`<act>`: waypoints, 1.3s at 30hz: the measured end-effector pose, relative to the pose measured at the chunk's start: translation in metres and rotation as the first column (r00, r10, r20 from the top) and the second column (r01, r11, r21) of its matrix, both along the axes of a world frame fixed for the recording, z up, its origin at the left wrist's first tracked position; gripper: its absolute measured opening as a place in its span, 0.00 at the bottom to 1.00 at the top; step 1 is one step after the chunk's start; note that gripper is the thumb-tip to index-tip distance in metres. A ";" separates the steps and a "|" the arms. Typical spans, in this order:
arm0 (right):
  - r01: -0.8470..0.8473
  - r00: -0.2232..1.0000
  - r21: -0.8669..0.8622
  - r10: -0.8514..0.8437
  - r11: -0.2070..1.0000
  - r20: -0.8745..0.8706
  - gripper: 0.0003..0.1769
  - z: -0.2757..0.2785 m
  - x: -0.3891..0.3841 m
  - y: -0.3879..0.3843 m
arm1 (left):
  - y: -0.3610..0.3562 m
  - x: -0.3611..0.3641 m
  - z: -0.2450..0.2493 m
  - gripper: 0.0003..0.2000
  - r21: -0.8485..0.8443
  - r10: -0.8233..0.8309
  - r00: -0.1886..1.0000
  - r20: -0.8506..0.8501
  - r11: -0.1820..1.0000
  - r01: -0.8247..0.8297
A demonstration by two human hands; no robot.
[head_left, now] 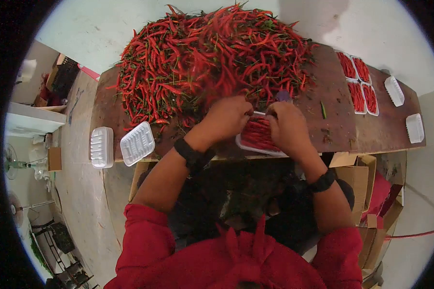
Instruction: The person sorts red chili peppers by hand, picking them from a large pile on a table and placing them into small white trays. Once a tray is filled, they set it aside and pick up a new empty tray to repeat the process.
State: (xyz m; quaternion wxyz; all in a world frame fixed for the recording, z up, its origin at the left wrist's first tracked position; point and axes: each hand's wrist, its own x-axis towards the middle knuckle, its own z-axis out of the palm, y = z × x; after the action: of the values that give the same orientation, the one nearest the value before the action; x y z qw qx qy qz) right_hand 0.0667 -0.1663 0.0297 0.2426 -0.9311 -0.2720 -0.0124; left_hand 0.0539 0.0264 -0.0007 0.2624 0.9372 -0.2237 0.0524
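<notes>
At the near edge of the brown wooden table, our two hands meet over a white foam tray of red chillies.

Our left hand curls over the tray's far left corner and our right hand lies on its right end. The fingers of both are bent down out of sight, so we cannot tell whether either grip is clenched on chillies or released. Just beyond the tray rises a big heap of long red chillies with green stems. Two empty white ribbed foam trays lie at the table's left edge, and four filled white trays sit well apart at the far right.
</notes>
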 end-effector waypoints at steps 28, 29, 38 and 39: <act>-0.125 0.979 -0.050 0.131 0.991 0.156 0.11 -0.024 -0.018 -0.002 | -0.007 0.012 0.009 0.07 0.192 -0.108 0.992 -0.069 0.974 0.119; -0.126 0.979 -0.051 0.132 0.991 0.156 0.11 -0.025 -0.018 -0.002 | -0.008 0.012 0.009 0.06 0.225 -0.097 0.994 -0.059 0.969 0.108; -0.119 0.983 -0.078 0.129 0.990 0.128 0.13 -0.020 -0.021 -0.001 | -0.013 0.006 0.011 0.04 0.235 -0.059 0.998 -0.020 0.970 0.062; -0.112 0.985 -0.075 0.120 0.991 0.126 0.13 -0.019 -0.021 -0.001 | -0.012 0.006 0.011 0.04 0.235 -0.059 0.998 -0.019 0.970 0.062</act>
State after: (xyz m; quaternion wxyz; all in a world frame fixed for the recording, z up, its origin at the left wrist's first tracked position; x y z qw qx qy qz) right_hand 0.0453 -0.1675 0.0109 0.1928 -0.9187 -0.3412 -0.0496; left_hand 0.0600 0.0140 0.0101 0.1521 0.9547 -0.2553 0.0118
